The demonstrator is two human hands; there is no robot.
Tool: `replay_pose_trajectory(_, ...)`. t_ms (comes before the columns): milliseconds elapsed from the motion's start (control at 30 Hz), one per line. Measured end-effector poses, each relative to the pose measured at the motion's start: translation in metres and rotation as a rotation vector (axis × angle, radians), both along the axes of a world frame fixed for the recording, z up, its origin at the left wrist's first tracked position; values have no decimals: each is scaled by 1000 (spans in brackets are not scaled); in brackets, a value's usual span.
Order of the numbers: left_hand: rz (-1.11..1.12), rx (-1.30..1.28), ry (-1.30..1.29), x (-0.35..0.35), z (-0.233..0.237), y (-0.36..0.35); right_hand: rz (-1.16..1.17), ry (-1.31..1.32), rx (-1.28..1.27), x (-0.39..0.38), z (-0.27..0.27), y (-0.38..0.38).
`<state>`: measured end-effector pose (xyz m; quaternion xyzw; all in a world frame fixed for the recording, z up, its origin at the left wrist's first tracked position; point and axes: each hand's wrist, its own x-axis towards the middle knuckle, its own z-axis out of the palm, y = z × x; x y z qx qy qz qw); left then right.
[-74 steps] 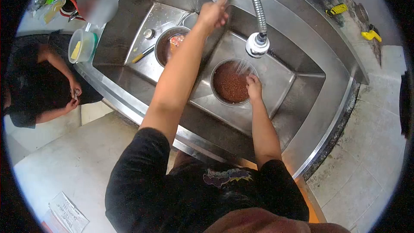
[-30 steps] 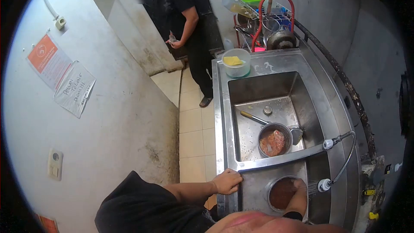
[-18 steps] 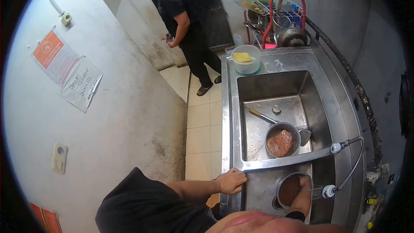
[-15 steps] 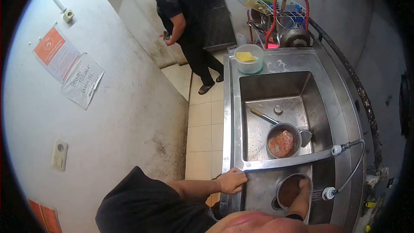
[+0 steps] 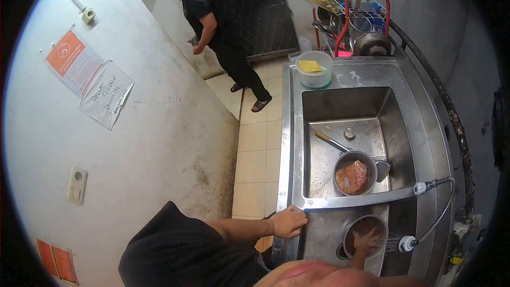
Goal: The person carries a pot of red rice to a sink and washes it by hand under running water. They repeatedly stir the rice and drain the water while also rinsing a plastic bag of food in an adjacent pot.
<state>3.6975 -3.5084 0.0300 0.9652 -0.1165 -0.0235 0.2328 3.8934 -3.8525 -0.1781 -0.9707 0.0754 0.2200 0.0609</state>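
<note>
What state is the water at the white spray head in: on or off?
On: thin streams run from the spray head toward the pot beside it.

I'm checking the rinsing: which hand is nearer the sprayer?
Right. The right hand is in the pot, beside the sprayer; the left hand rests on the sink edge, farther away.

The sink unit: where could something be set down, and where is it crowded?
Bare steel: the counter right of the tub; the near basin, between the left hand and the bowl. Crowded: the bowl, with the right hand under spray, and the far basin around the pot.
</note>
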Motion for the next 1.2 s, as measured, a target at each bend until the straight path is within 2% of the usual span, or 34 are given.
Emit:
replay_pose_trajectory(67,-6,8,1,0,0,-1,-6,253,-113,-5,44,20)
replay_pose_trajectory(167,0,16,13,2,1,-2,89,188,-161,-13,30,21)
replay_pose_trajectory(267,6,18,21,3,3,0,104,198,-259,-17,59,39)
replay_pose_trajectory(400,14,51,65,3,0,-1,225,97,-214,-18,13,15)
replay_pose_trajectory(467,-16,65,19,3,-3,1,147,139,-158,-15,-3,12)
replay_pose_trajectory(567,-16,79,39,3,-4,1,223,136,-253,-10,-20,9)
replay_pose_trajectory(600,-13,75,47,3,-3,1,227,143,-256,-8,-44,2)
replay_pose_trajectory(667,-9,77,72,4,-1,0,93,65,-32,-9,-102,-17)
replay_pose_trajectory(700,-6,68,78,3,-2,-1,96,72,-42,-8,-136,-28)
replay_pose_trajectory(767,-10,80,48,3,-4,1,144,-119,18,-8,-185,-44)
replay_pose_trajectory(800,-14,84,39,4,-3,1,145,-115,10,-21,-161,-25)
replay_pose_trajectory(867,-1,61,20,3,-3,-1,1,14,-105,2,-76,-5)
replay_pose_trajectory(900,14,46,-5,4,-3,0,3,12,-110,3,-105,-16)
replay_pose_trajectory(933,16,42,-6,4,-3,1,242,-43,-197,6,-149,-31)
replay_pose_trajectory(967,3,54,22,4,-3,2,483,-98,-286,7,-146,-33)
replay_pose_trajectory(1000,-9,66,51,3,-4,2,489,-98,-292,8,-144,-34)
replay_pose_trajectory(1067,-1,63,52,3,-8,2,-14,-162,23,3,-134,-25)
replay_pose_trajectory(1133,6,59,53,3,-8,2,-10,-210,-24,-8,-75,-7)
replay_pose_trajectory(1200,-3,81,58,3,-5,2,-8,-257,-70,-6,-54,-3)
